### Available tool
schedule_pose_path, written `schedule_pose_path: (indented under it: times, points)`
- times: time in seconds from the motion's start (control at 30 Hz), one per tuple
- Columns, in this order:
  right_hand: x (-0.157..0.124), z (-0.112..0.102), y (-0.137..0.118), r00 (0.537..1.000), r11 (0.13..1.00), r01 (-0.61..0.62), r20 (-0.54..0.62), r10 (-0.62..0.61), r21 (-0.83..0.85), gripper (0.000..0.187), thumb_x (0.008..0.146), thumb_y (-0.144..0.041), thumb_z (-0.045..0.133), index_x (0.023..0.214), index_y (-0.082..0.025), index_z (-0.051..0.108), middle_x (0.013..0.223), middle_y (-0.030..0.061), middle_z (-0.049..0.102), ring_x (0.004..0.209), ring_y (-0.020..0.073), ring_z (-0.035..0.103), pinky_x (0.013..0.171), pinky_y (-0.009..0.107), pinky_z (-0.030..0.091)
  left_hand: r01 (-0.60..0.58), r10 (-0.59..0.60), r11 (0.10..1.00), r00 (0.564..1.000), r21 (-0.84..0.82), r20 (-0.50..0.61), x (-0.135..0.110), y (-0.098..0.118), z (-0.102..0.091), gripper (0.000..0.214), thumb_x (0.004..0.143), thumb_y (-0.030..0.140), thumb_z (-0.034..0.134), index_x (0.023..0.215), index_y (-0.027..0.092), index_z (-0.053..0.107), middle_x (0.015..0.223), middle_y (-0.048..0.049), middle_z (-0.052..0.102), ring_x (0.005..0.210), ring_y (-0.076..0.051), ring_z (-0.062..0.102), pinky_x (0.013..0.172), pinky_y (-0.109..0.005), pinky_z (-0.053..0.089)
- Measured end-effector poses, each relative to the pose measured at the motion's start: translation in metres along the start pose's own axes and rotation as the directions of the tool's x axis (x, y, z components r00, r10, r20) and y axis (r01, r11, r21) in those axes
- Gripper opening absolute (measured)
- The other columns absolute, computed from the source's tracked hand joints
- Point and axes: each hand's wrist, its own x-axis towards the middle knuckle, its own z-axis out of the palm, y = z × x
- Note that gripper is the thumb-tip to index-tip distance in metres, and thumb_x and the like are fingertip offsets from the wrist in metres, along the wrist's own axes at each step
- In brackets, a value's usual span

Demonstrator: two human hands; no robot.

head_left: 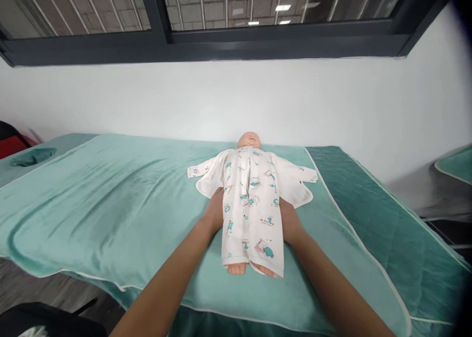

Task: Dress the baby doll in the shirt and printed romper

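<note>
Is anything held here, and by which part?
Cannot be told: the left hand and right hand sit at either side of the printed trousers, fingertips hidden.

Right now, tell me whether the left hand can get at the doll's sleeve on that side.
Probably yes: the sleeve lies spread on the teal blanket, uncovered, with only the shirt's flared hem between it and the left hand. The fingers, though, are mostly hidden by the trousers.

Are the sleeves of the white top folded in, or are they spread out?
Spread out. The sleeves stretch away to either side of the doll, over the green blanket; whether anything fills them, I cannot tell.
</note>
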Motion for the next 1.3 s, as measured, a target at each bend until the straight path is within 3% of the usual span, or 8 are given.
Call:
schedule_pose_path:
  times: [0.27, 0.4, 0.6, 0.77, 0.93, 1.03, 1.2, 1.3]
  points:
    - [-0.002, 0.005, 0.01, 0.998, 0.999, 0.042, 0.037, -0.041, -0.002, 0.029, 0.087, -0.028, 0.055, 0.113, -0.017, 0.065, 0.114, 0.0136, 0.068, 0.105, 0.0285, 0.064, 0.086, 0.04, 0.054, -0.113, 0.102, 0.968, 0.993, 0.224, 0.058, -0.023, -0.017, -0.007, 0.018, 0.088, 0.021, 0.051, 0.073, 0.02, 0.062, 0.085, -0.0102, 0.064, 0.085, -0.025, 0.056, 0.077, -0.039, 0.043]
    - [-0.019, -0.002, 0.007, 0.991, 0.999, 0.045, 0.124, -0.044, -0.002, 0.019, 0.088, -0.022, 0.055, 0.102, -0.02, 0.068, 0.11, 0.0101, 0.067, 0.102, 0.0258, 0.062, 0.085, 0.039, 0.052, -0.212, 0.187, 0.943, 0.975, 0.255, 0.119, -0.039, -0.023, -0.014, 0.018, 0.088, 0.02, 0.052, 0.075, 0.021, 0.064, 0.086, -0.0077, 0.064, 0.085, -0.023, 0.055, 0.076, -0.038, 0.041]
    - [-0.043, -0.018, 0.016, 0.99, 0.982, -0.142, 0.015, 0.141, 0.122, 0.02, 0.095, -0.028, 0.047, 0.099, -0.021, 0.065, 0.102, 0.0066, 0.066, 0.092, 0.0198, 0.062, 0.081, 0.035, 0.051, 0.068, -0.062, 0.991, 0.996, 0.113, -0.057, -0.024, -0.049, -0.02, 0.025, 0.094, 0.027, 0.044, 0.09, 0.023, 0.068, 0.093, -0.0051, 0.068, 0.092, -0.021, 0.059, 0.085, -0.036, 0.044]
    - [-0.029, -0.032, 0.077, 0.865, 0.858, -0.467, -0.31, 0.394, -0.212, 0.036, 0.09, -0.046, 0.05, 0.103, -0.016, 0.064, 0.101, 0.013, 0.064, 0.092, 0.0263, 0.06, 0.085, 0.042, 0.047, 0.477, -0.388, 0.834, 0.864, 0.276, -0.32, 0.001, -0.076, -0.024, 0.034, 0.088, 0.036, 0.051, 0.117, 0.02, 0.06, 0.123, -0.0132, 0.061, 0.116, -0.034, 0.052, 0.093, -0.047, 0.042]
    - [-0.012, -0.039, 0.105, 0.755, 0.609, -0.633, -0.207, 0.622, -0.478, 0.05, 0.088, -0.062, 0.043, 0.093, -0.016, 0.064, 0.088, 0.0157, 0.064, 0.079, 0.0311, 0.06, 0.065, 0.042, 0.044, 0.546, -0.455, 0.78, 0.831, 0.307, -0.322, 0.007, -0.086, -0.025, 0.026, 0.088, 0.043, 0.051, 0.092, 0.019, 0.059, 0.117, -0.0149, 0.061, 0.114, -0.036, 0.051, 0.092, -0.052, 0.041]
    - [0.003, -0.038, 0.094, 0.693, 0.601, -0.694, -0.14, 0.707, -0.397, 0.041, 0.088, -0.057, 0.044, 0.074, -0.021, 0.057, 0.067, 0.0069, 0.058, 0.061, 0.0234, 0.053, 0.056, 0.035, 0.037, 0.518, -0.456, 0.836, 0.84, 0.181, -0.295, 0.008, -0.085, -0.026, 0.02, 0.09, 0.039, 0.048, 0.082, 0.021, 0.053, 0.111, -0.0115, 0.064, 0.109, -0.031, 0.056, 0.092, -0.048, 0.042]
    - [0.045, -0.04, 0.033, 0.816, 0.862, -0.505, -0.298, 0.495, 0.049, 0.033, 0.092, -0.048, 0.046, 0.071, -0.022, 0.046, 0.062, -0.0035, 0.047, 0.057, 0.0141, 0.043, 0.055, 0.026, 0.035, 0.25, -0.342, 0.919, 0.89, -0.306, -0.3, 0.025, -0.033, -0.043, 0.017, 0.095, 0.039, 0.041, 0.087, 0.024, 0.041, 0.114, -0.0045, 0.068, 0.105, -0.019, 0.063, 0.09, -0.034, 0.049]
    - [0.066, -0.039, -0.012, 0.955, 0.975, -0.203, -0.237, 0.176, -0.093, 0.027, 0.093, -0.04, 0.049, 0.073, -0.022, 0.044, 0.068, -0.0031, 0.048, 0.062, 0.0132, 0.044, 0.06, 0.026, 0.033, 0.012, -0.079, 0.968, 0.963, -0.249, -0.259, 0.031, 0.015, -0.047, 0.014, 0.098, 0.035, 0.039, 0.091, 0.024, 0.042, 0.132, -0.0057, 0.062, 0.12, -0.018, 0.059, 0.098, -0.035, 0.047]
